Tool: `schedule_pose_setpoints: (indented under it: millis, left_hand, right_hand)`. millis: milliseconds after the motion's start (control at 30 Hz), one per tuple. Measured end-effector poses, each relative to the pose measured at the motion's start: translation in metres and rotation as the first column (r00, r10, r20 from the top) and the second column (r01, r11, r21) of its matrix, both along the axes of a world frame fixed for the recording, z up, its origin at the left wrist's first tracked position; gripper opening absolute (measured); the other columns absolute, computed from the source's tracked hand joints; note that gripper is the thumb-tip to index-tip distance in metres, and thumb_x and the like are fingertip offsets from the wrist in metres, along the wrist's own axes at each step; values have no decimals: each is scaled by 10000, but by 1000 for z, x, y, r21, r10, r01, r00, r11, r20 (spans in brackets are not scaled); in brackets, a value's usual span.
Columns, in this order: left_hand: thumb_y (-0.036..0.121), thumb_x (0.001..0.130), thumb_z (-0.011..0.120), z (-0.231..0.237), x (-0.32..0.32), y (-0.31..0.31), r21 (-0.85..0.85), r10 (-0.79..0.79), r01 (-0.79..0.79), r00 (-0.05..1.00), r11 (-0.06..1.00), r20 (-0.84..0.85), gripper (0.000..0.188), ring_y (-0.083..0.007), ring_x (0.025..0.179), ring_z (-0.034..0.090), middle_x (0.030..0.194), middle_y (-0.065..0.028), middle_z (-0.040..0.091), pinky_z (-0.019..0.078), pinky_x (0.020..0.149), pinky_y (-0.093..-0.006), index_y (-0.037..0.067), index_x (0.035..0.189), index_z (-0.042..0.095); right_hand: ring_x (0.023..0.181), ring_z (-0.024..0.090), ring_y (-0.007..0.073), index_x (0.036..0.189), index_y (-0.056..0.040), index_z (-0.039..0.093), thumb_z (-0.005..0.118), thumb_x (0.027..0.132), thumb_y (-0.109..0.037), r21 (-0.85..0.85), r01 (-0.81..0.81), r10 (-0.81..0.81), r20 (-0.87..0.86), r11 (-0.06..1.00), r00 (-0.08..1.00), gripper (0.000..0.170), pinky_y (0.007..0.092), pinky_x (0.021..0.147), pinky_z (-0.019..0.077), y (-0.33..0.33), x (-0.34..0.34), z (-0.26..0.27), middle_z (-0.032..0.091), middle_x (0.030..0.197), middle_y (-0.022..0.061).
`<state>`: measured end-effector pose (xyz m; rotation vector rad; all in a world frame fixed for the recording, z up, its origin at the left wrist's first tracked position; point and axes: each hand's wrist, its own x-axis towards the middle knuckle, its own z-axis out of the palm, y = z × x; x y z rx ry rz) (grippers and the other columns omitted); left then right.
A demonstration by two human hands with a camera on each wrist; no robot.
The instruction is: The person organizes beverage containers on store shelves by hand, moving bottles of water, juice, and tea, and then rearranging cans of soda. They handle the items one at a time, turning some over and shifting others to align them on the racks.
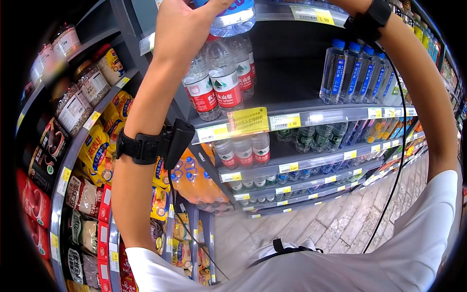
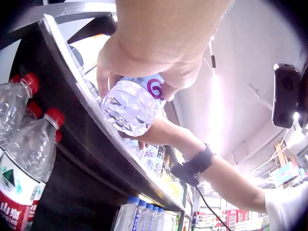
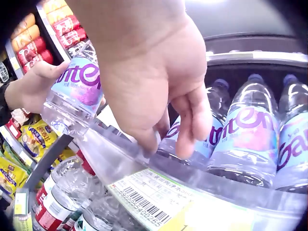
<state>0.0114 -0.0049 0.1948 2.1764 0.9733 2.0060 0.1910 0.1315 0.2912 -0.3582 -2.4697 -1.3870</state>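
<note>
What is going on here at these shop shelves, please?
A person is handling Ganten water at an upper shop shelf. The left hand holds one Ganten bottle in front of the shelf edge. The right hand is at the other Ganten bottles standing there; whether it touches one is unclear. Red-capped bottles stand one shelf below.

One shelf (image 1: 275, 12), three views — wide from the head, close from each wrist
Head looks down to the floor (image 1: 292, 219), left wrist up toward the ceiling (image 2: 255, 62), right wrist across the shelf — all share the held bottle (image 3: 76, 91)
</note>
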Motion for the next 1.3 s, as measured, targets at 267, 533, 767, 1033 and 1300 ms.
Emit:
schedule_pose_setpoints:
  millis: [267,533,767,1033,1300]
  left_hand:
    - [72,923,770,-1,4,2,-22,65,-65,998,998,20,420,-150,1003,694,1134,-130,713,563,890,-305,-100,1261,589]
    - [348,874,836,-15,10,0,20,70,-70,998,997,-6,567,-208,965,735,1067,-183,740,586,873,-320,-84,1181,635]
    - [246,877,840,-21,23,0,-65,25,-21,998,998,62,529,-162,958,709,1057,-152,736,570,852,-298,-92,1211,608]
    - [181,906,818,-40,28,-8,-68,-182,197,967,978,181,598,-193,1056,691,1189,-185,681,564,946,-322,-77,1348,509]
    - [166,888,835,-31,37,1,-90,-168,186,969,978,181,633,-193,1074,682,1204,-184,670,556,958,-325,-77,1358,489]
  right_hand:
    - [852,721,391,869,-79,761,637,865,-204,-25,12,-12,-29,1000,999,177,500,716,573,4,6,3,750,891,168]
    - [860,722,380,948,-78,798,682,761,-59,-84,-375,355,-186,923,916,222,474,783,574,-15,39,3,755,911,173]
    - [851,737,338,915,-56,790,696,773,-16,-96,-457,362,-478,884,800,175,415,785,581,-50,78,-8,758,893,164]
    - [614,669,49,1006,-50,753,774,914,-148,-432,-672,46,-821,602,569,137,184,534,504,-93,146,-53,764,914,22]
    - [670,700,93,984,-13,776,785,885,-169,-469,-669,-73,-845,576,529,185,243,605,579,-77,144,-55,759,837,55]
